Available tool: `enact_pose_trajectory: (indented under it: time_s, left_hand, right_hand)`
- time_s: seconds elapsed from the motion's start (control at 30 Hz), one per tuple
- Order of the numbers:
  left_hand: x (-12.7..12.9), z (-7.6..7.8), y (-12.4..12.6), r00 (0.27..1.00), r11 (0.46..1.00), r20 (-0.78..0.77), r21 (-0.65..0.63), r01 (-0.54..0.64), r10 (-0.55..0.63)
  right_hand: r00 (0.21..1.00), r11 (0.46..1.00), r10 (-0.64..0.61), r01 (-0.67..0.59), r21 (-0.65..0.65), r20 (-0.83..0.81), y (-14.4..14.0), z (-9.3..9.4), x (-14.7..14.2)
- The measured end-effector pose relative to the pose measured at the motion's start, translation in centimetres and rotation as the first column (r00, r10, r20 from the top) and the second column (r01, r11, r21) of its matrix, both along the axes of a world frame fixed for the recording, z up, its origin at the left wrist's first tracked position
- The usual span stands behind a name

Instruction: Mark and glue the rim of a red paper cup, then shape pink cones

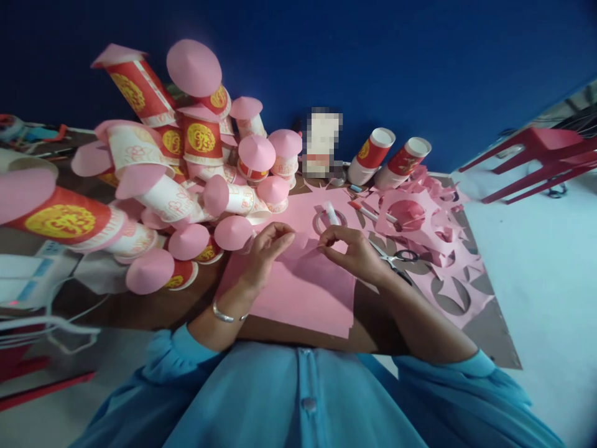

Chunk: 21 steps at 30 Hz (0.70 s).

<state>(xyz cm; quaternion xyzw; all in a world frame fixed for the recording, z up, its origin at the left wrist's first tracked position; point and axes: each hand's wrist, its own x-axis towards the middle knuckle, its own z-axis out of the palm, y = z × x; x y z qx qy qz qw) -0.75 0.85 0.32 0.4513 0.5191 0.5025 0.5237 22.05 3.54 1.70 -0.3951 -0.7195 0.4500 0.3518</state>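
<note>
Both hands hover over a stack of pink paper sheets [298,305] on the table. My left hand [267,249] is closed, its thumb and fingers pressed together. Opposite it, my right hand [349,249] pinches thumb against forefinger. Whatever the fingertips hold is too faint to name; a pale pink patch shows between them. Just beyond the right fingers lies a roll of tape [342,219], with a white glue stick [331,213] standing in or over its ring. Scissors [389,256] with black handles lie beside my right wrist, partly hidden by it.
On the left, paper cups with pink paper cones [256,152] are piled up. Two stacks of paper cups [370,152] stand at the back. Cut pink scraps [448,274] cover the right side. A red stool [545,149] stands beyond, and a white cable [51,323] hangs at left.
</note>
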Motion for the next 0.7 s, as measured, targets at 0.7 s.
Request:
enact_pose_trajectory:
  time_s: [0.7]
  left_hand:
    - [0.4, 0.5, -0.1, 0.94, 0.936, 0.099, -0.104, 0.336, -0.326]
  right_hand:
    - [0.912, 0.875, -0.179, -0.023, -0.484, -0.368, -0.9, -2.4, -2.5]
